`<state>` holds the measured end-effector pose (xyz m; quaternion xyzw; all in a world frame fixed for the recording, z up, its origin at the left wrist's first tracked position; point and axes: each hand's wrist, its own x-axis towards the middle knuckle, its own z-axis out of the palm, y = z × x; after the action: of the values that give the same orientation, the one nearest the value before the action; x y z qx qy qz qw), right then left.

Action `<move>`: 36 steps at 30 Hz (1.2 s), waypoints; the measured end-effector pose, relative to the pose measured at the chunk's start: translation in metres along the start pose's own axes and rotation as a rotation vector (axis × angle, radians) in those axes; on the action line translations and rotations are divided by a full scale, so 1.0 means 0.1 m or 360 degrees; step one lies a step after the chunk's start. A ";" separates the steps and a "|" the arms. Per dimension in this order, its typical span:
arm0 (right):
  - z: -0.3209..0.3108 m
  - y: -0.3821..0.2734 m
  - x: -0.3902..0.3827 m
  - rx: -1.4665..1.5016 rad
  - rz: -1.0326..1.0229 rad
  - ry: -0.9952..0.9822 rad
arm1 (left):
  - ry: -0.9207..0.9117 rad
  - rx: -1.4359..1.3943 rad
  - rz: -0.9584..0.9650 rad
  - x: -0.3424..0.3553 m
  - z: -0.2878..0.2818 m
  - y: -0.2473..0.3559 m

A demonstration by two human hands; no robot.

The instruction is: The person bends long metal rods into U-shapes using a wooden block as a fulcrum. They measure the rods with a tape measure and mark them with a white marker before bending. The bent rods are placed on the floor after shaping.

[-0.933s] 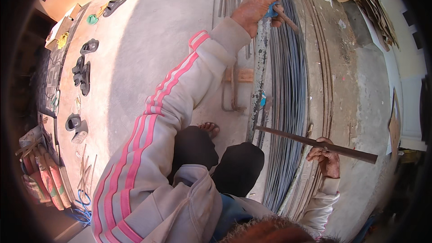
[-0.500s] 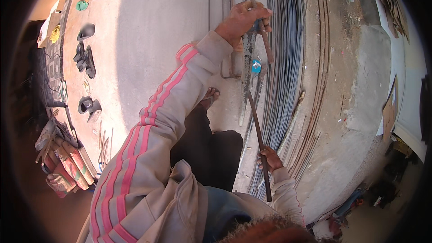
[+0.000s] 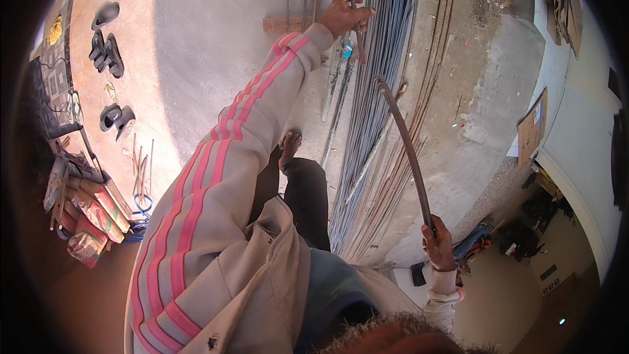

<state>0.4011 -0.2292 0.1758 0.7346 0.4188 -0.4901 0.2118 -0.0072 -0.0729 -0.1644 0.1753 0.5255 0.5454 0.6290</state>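
Observation:
My left hand (image 3: pixel 345 15) reaches far forward, its fingers closed around a thin rusty steel rod (image 3: pixel 360 51). The rod extends beyond both sides of the fist. My right hand (image 3: pixel 438 244) is at the lower right, wrapped round one end of a long dark metal bar (image 3: pixel 410 146). This bar tilts up and forward, and its far end looks slightly hooked. It passes over a long bundle of grey steel rods (image 3: pixel 370 101) on the floor. Beside the left hand is a small blue and white object (image 3: pixel 347 51), whose kind I cannot make out.
More rusty rods (image 3: pixel 429 72) lie right of the bundle. A reddish-brown block (image 3: pixel 283 24) sits left of my left hand. Dark sandals (image 3: pixel 113 56) stand at the left, above several printed sacks (image 3: pixel 98 210). Cardboard (image 3: pixel 532 128) leans at the right wall.
My right hand has swung outward to the right and raised the dark bar. My left hand still grips the thin rod, and the whole view has shifted.

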 end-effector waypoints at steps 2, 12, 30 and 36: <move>-0.36 -0.50 -0.38 -0.0719 -0.0384 0.0107 | 0.0013 0.0002 -0.0016 0.01 0.08 -0.01; -1.05 -2.92 -0.89 -0.1984 -0.1055 0.0408 | 0.0014 0.0364 -0.0016 0.04 0.16 -0.07; -1.04 -4.18 -0.69 -0.2548 -0.1674 0.0215 | 0.0109 0.0492 0.0098 0.05 0.13 -0.19; -0.86 -4.22 -0.76 -0.2578 -0.1784 0.0272 | 0.0193 0.0499 0.0120 0.02 0.10 -0.22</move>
<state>0.0874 0.0381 0.3230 0.0960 0.9288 -0.0303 0.3567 0.0120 -0.0753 -0.1785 0.2576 0.6342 0.4896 0.5402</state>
